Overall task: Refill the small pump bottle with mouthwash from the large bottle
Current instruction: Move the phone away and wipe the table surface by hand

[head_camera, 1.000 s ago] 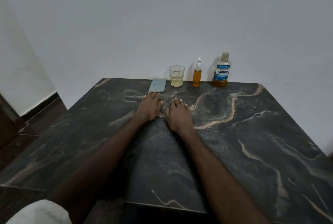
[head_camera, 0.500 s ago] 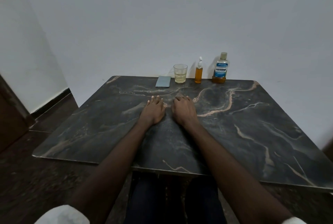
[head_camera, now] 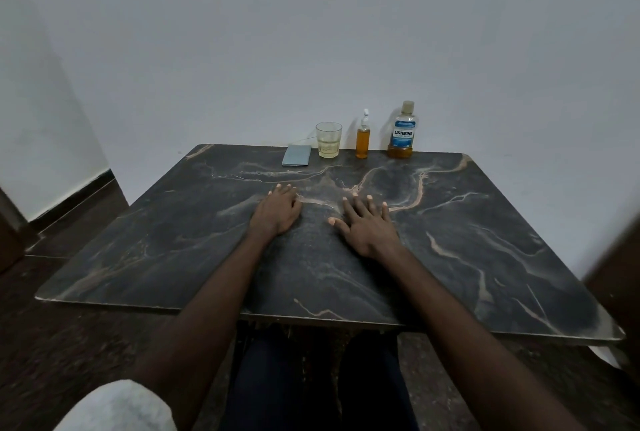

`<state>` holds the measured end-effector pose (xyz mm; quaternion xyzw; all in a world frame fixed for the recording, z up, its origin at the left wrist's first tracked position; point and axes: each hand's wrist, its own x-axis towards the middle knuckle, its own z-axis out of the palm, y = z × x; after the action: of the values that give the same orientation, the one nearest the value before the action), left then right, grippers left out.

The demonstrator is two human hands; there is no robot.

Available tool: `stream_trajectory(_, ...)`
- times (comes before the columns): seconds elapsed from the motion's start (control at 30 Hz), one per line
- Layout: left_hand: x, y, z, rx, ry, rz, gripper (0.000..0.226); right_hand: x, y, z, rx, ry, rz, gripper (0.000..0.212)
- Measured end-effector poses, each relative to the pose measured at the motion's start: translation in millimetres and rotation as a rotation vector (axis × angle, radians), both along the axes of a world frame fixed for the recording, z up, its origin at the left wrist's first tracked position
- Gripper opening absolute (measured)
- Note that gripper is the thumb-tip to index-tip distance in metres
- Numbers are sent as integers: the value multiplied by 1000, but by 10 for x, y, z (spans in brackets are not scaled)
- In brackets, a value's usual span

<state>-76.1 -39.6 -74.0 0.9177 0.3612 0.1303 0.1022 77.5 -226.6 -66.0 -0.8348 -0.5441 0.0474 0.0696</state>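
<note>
A small pump bottle (head_camera: 362, 138) with orange liquid and a white pump stands at the far edge of the dark marble table (head_camera: 467, 229). Just to its right stands the large mouthwash bottle (head_camera: 401, 132), capped, with a blue label and only a little amber liquid at its bottom. My left hand (head_camera: 278, 210) lies flat, palm down, mid-table, holding nothing. My right hand (head_camera: 369, 226) rests flat beside it with fingers spread, also holding nothing. Both hands are well short of the bottles.
A clear glass (head_camera: 328, 139) with a little pale liquid stands left of the pump bottle. A flat grey-blue phone-like object (head_camera: 296, 155) lies left of the glass. A white wall rises right behind the table. Dark floor lies on both sides.
The view has pulled back from the table. My two hands have moved apart, and the right hand's fingers have spread wider.
</note>
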Motion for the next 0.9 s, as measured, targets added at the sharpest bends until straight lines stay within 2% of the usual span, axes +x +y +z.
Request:
stream_trajectory(0.23, 44, 7, -2, -14, 40, 22, 53, 99, -101, 19, -29, 42, -15, 81)
stream_trajectory(0.53, 90, -170, -62, -46, 89, 35, 80, 287, -350, 30, -60, 36, -50, 80)
stream_trajectory(0.73, 146, -379, 54, -46, 17, 45, 94, 526, -569, 60, -62, 35, -113, 79)
stream_trajectory(0.9, 303, -371, 204, 65, -52, 50, 97, 711, -579, 196, 29, 31, -140, 80)
